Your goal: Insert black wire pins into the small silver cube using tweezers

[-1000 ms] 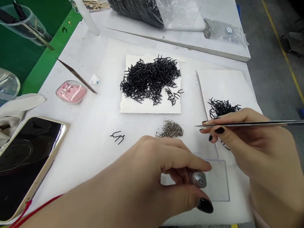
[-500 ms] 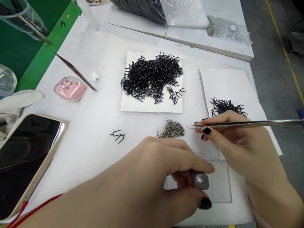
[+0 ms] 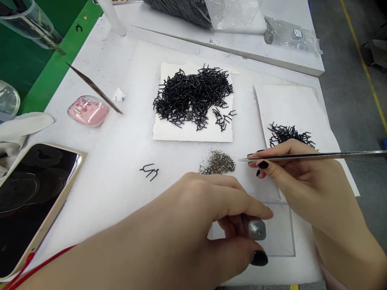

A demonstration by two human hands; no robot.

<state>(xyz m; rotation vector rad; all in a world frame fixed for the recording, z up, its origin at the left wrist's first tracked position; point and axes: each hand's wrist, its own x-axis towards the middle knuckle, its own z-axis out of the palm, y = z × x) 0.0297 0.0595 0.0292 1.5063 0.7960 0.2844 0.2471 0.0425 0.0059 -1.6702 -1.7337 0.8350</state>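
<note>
Barely anything has moved since the earlier frame: your hands keep nearly the same pose, and only the view has drifted slightly. Your left hand [image 3: 217, 205] reaches in from the lower left, palm down, its fingers [image 3: 238, 205] curled narrowly to pinch a small, rounded silver metal piece [image 3: 257, 230] against the thumb. That piece sits just above a clear acrylic plate [image 3: 281, 229], and its smooth, bright surface shows a tiny dark hole. Your right hand [image 3: 302, 181] comes in from the right, its fingers [image 3: 272, 153] closed around slim steel tweezers [image 3: 314, 156]. These lie nearly level, their fine points together and just beside a loose heap of tiny grey metal grains [image 3: 217, 163]. Behind the grains, thin black bent-wire staples [image 3: 193, 96] tangle on a torn white paper square [image 3: 193, 133]. A smaller tangle of staples [image 3: 290, 135] lies on a white sheet [image 3: 293, 104], just beyond your right hand. Two loose staples [image 3: 149, 172] lie apart on the white foam sheet [image 3: 121, 209] covering the worktop [image 3: 111, 68].
</note>
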